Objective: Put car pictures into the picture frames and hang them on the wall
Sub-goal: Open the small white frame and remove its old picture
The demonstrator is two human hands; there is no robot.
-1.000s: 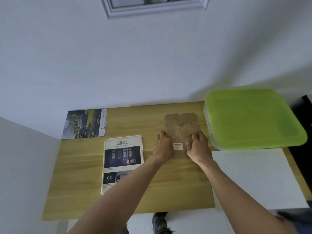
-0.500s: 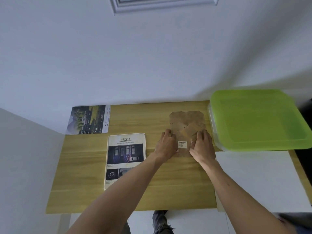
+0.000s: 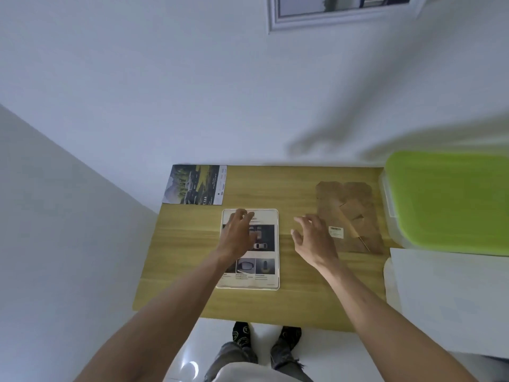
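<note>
Your left hand [image 3: 238, 235] hovers over the upper half of the white-bordered car picture [image 3: 257, 267], fingers [image 3: 242, 215] spread loose and holding nothing; whether they touch the sheet you cannot tell. Your right hand [image 3: 312, 238] is open too, fingers splayed, empty, above bare surface [image 3: 179, 257] between that picture and the brown backing board [image 3: 348, 213] just past your right fingertips. A second car picture [image 3: 195, 184] lies flat beyond your left fingertips, near the wall [image 3: 192, 92]. Expect the picture under your left fingers to be light, thin and glossy: it will likely slide on the wood and crease if pinched mid-sheet. Best take it at an edge or corner, lifting one side first. The board looks stiffer, rough, with small clips; grip it by its long edges. A green-lidded bin [image 3: 451, 199] sits right of the board.
</note>
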